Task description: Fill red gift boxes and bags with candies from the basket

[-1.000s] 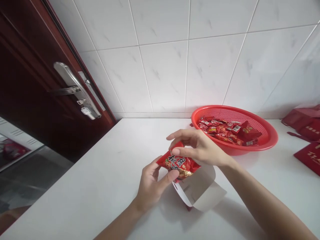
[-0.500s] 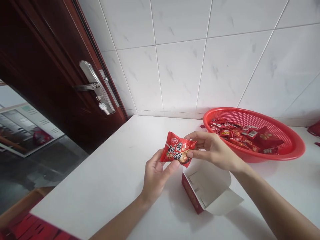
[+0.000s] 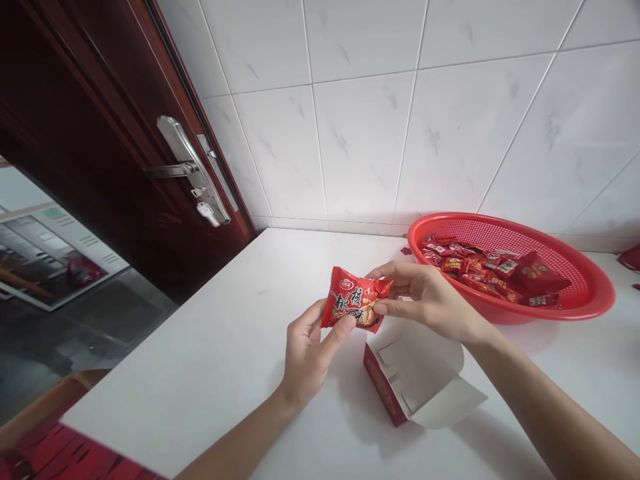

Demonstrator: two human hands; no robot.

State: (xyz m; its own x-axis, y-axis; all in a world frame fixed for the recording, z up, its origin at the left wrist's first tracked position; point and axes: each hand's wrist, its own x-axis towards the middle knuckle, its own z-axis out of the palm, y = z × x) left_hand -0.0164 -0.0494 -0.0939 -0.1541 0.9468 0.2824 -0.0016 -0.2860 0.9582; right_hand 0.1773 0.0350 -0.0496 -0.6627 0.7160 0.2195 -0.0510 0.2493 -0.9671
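A red snack packet (image 3: 353, 300) with dark lettering and a cookie picture is held up between my two hands. My left hand (image 3: 310, 357) grips its left side, thumb across the lower front. My right hand (image 3: 425, 297) pinches the right end between thumb and fingers. Just below, an open carton (image 3: 385, 390), red outside and white inside, sits on the table with its flaps spread. Its visible inside shows bare white card. Behind my right hand stands a red perforated basket (image 3: 595, 293) holding several red-wrapped snacks (image 3: 480, 270).
The white table (image 3: 210, 353) meets a tiled wall (image 3: 360, 147). At the left is a dark red door (image 3: 100, 120) with a metal handle and hanging keys (image 3: 206, 212). Red patterned fabric (image 3: 65, 457) shows at the lower left. A red item (image 3: 629, 259) lies at the right edge.
The packet and my left hand have shifted slightly left, and the packet has tilted a little. My left thumb now presses higher on its front. The carton and basket stay put.
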